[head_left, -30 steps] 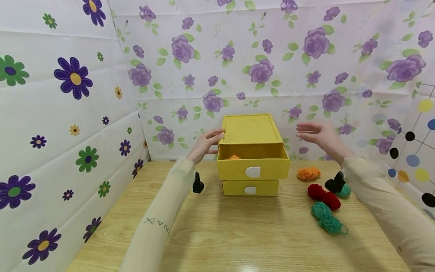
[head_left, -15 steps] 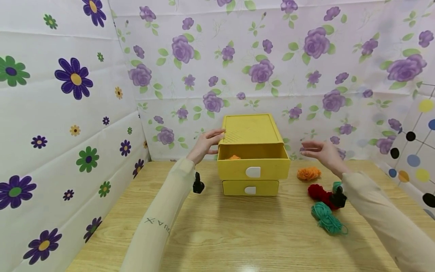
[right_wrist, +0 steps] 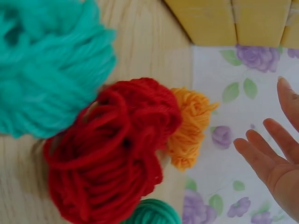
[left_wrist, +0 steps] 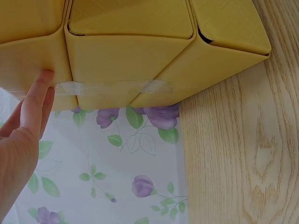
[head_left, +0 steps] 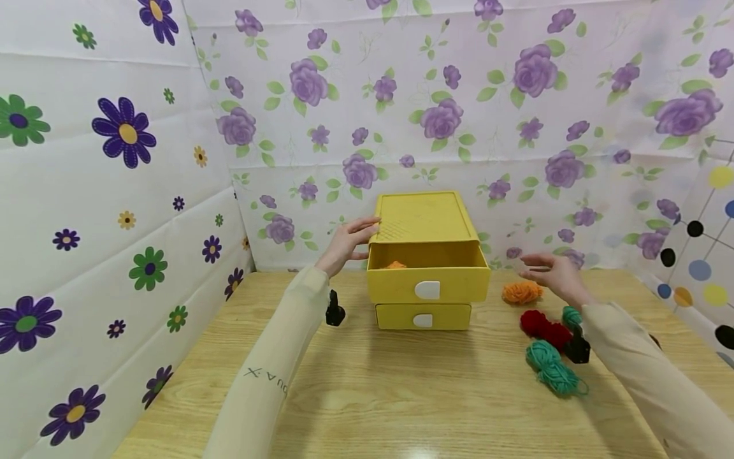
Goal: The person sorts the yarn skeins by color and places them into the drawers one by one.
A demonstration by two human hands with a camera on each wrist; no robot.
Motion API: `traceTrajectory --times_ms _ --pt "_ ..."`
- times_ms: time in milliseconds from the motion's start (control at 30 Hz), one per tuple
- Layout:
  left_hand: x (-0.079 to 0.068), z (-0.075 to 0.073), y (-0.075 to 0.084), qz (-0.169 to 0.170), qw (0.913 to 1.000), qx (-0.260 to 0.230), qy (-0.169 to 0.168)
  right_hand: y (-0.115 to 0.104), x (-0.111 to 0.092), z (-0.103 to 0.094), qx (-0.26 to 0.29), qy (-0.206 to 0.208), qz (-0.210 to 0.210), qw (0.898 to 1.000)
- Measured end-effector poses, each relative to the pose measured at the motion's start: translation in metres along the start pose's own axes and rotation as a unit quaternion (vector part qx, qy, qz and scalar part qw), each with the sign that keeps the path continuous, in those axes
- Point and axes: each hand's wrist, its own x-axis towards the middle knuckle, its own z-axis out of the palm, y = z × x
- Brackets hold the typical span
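At far left, daisy-print sheet (head_left: 126,191): white, with purple, green and orange flowers.
Left sleeve (head_left: 269,363): cream, dark lettering on forearm, black wrist device (head_left: 335,310) below cuff.
Left hand (head_left: 345,243): fingers extended, fingertips touching left side of drawer unit near the top edge.
Drawer unit (head_left: 424,213): yellow, upright on wood-grain table (head_left: 401,395), before rose-print sheet (head_left: 401,95); clear tape (left_wrist: 117,87) along its side.
Upper drawer (head_left: 390,285): pulled out, white handle, orange yarn (head_left: 395,264) inside at left.
Lower drawer (head_left: 395,317): pushed in, white handle.
Orange skein (head_left: 520,293): on table, right of unit, apart from it.
Red skein (head_left: 536,324): nearer the person than orange, partly behind the right wrist's device.
Teal skein (head_left: 553,368): nearest the person; contact with red unclear.
Right hand (head_left: 557,275): wide, fingers spread, raised in air near orange skein.
Small teal ball (head_left: 571,315): just right of red, partly hidden.
Right sleeve (head_left: 636,363): cream, reaching in from lower right.
Far right, polka-dot sheet (head_left: 702,280): white, multicoloured dots.
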Motion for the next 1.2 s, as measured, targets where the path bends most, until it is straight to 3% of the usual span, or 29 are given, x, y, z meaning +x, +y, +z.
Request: traceTrajectory --times_ms 167,833,1200 --pt "-0.006 0.001 0.006 -0.001 1.0000 0.007 -0.005 0.007 -0.001 0.001 -0.010 -0.002 -0.005 1.000" --pt "-0.005 0.000 0.005 -0.001 0.9999 0.004 -0.010 0.034 -0.003 0.010 -0.065 -0.037 -0.005 0.997" --pt "-0.003 0.002 0.004 0.001 0.9999 0.012 -0.004 0.034 0.000 0.013 -0.081 -0.059 0.010 0.995"
